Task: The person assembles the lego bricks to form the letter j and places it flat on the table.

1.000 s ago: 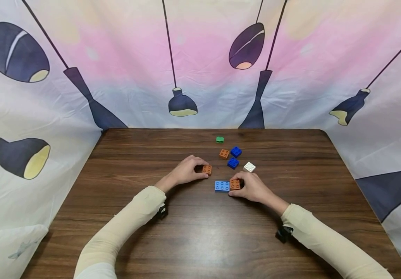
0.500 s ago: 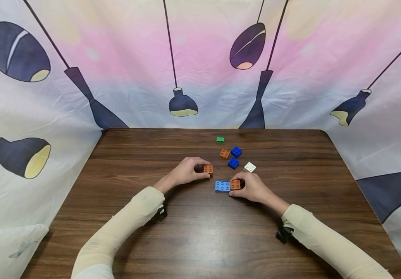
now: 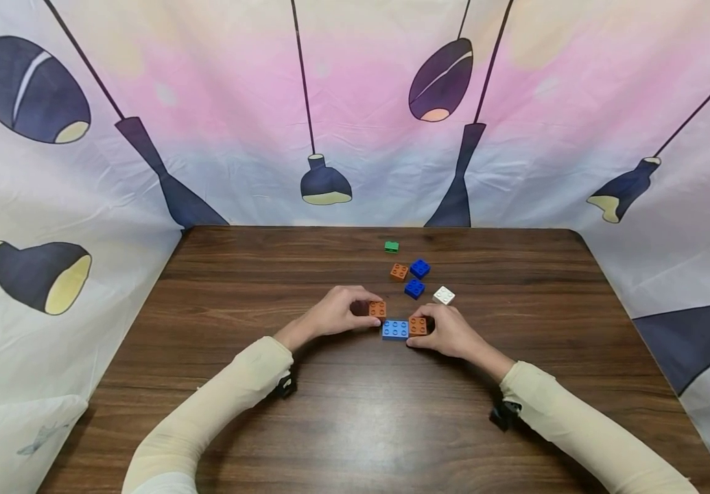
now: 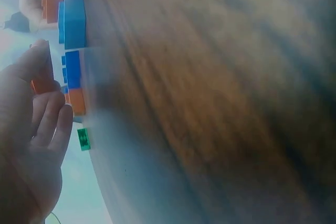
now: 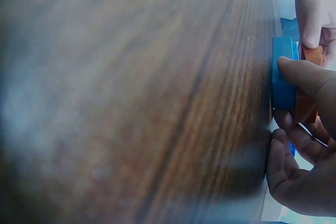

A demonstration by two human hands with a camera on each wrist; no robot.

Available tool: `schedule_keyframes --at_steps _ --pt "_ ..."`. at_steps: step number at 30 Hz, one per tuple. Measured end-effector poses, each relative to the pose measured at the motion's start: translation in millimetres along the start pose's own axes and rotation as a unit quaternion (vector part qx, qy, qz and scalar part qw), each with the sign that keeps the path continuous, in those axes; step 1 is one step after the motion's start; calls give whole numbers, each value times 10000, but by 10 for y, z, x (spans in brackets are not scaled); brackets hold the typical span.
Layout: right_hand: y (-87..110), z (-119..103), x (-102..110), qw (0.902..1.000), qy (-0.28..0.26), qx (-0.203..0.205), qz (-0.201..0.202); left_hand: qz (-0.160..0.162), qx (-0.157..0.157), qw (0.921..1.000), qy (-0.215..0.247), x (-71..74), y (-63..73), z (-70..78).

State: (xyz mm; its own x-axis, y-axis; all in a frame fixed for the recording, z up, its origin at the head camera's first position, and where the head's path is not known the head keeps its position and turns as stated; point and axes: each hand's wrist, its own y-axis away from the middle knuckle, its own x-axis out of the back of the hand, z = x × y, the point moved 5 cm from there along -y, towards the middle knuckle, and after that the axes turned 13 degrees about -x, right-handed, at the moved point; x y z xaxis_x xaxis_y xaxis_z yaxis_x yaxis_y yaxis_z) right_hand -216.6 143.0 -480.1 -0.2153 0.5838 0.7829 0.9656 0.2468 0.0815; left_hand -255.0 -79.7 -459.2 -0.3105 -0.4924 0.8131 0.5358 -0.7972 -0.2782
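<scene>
In the head view my left hand pinches an orange toy building brick between thumb and fingers, beside the far left corner of a light blue brick. That orange brick is raised off the table in the left wrist view. My right hand grips a second orange brick, seated on the right end of the light blue brick. In the right wrist view the right thumb presses the side of the light blue brick, which rests on the table.
Farther back on the wooden table lie a third orange brick, a dark blue brick and another dark blue brick. A white brick sits just beyond my right hand, and a small green brick near the back edge.
My left hand has moved right and toward me with its orange brick, closing in on the light blue brick. The right hand keeps its hold in the same place.
</scene>
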Motion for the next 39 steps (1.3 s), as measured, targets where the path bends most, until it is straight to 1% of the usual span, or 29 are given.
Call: schedule_keyframes --at_steps 6,14,17,23,27,33,39 --pt "6 -2 1 10000 -28 -55 -35 67 -234 9997 33 -37 -1 95" --pt "19 -9 3 10000 -66 -45 -42 17 -453 9989 85 -94 21 189" --pt "21 -7 0 9999 -95 -82 -69 9 -469 9989 61 -110 27 188" --pt "20 -9 5 10000 -64 -6 -29 -16 -471 9989 70 -128 48 173" --pt "21 -10 5 10000 -54 -27 -18 -33 -484 9988 70 -132 56 170" --pt "13 -7 8 9999 -90 -74 -46 -102 -479 9988 17 -142 47 167" --pt "-5 5 -3 9999 -65 -99 -76 -95 -469 9989 24 -156 36 155"
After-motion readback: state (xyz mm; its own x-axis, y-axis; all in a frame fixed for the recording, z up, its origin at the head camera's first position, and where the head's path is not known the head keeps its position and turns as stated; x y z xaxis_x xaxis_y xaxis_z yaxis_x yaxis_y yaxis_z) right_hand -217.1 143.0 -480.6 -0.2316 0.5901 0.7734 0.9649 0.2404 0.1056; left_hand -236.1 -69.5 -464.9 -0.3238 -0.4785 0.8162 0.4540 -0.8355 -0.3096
